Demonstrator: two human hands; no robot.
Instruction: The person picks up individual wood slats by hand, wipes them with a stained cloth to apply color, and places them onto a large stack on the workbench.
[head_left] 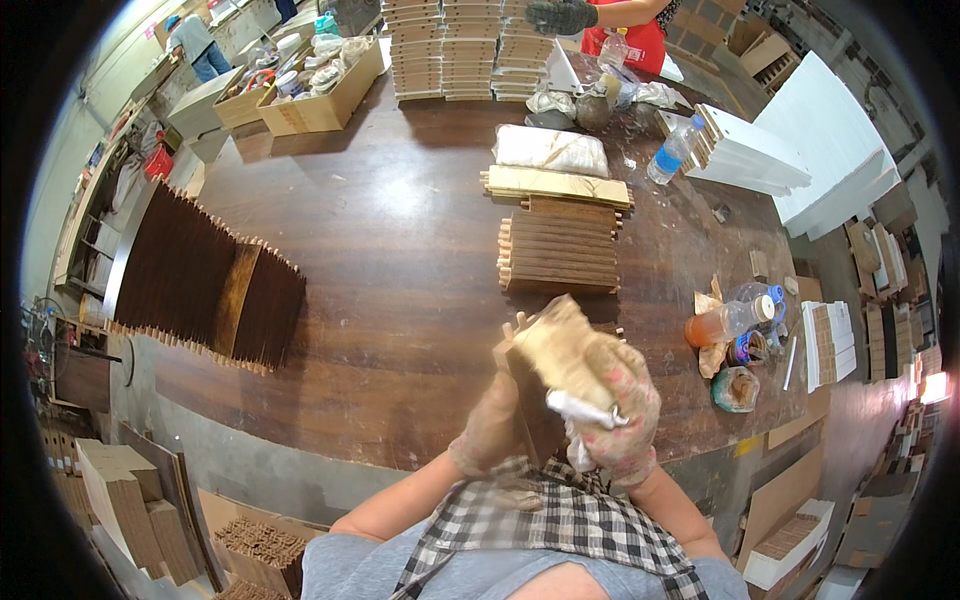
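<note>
My left hand (487, 428), in a pale work glove, grips a brown wooden board (536, 420) by its left side; peg-like dowels stick out of its far end. The board is tipped up close to my body. Over it, my gloved right hand (627, 400) is closed on a tan, crumpled cloth-like piece (553, 338), smeared by motion. A bunched white rag (583, 408) shows below that piece, under the same hand. Just beyond lies a stack of brown doweled boards (560, 250), with pale yellow strips (555, 186) and a white wrapped bundle (550, 150) behind it.
At the left of the table (400, 240) stand long rows of dark doweled boards (180, 270). Bottles (725, 322) and a jar (735, 389) are at right, white panels (830, 140) farther back. Across the table, a person's gloved hand (562, 15) touches stacked pale boards (445, 50).
</note>
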